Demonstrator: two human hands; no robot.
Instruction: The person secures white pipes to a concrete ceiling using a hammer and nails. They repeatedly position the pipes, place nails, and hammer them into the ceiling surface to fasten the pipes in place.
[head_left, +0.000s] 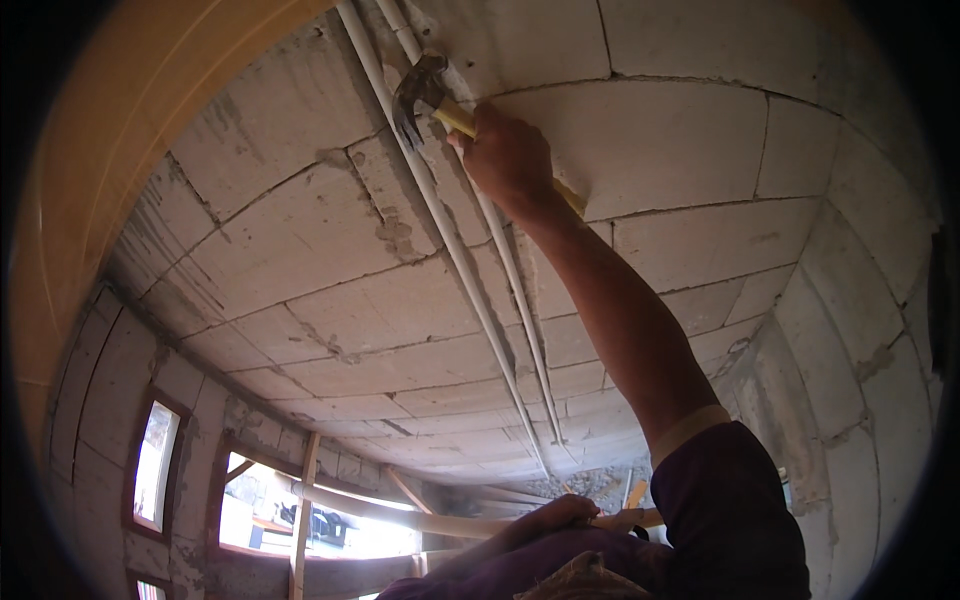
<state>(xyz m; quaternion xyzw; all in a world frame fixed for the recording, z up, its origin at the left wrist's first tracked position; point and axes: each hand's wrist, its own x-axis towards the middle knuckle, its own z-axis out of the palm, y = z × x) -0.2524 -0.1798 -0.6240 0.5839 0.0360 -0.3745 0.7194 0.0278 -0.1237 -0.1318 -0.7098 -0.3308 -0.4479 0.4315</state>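
Note:
My right hand [507, 160] is closed around the yellow handle of a claw hammer [420, 88], my arm stretched far out toward the block wall. The dark metal head, its claw curving down and to the left, lies in front of two pale pipes [450, 235] that run along the wall; whether it touches them I cannot tell. The handle's end shows past my wrist. Low in the picture, close to my body, my left hand [568, 510] has its fingers curled; what they hold, if anything, is hidden.
Large pale blocks with dark joints form the wall [680, 140]. A curved tan surface [110, 130] fills the left edge. Window openings [155, 465] sit at lower left, with a wooden post [303, 520] standing before one. A wooden piece [640, 518] lies just right of my left hand.

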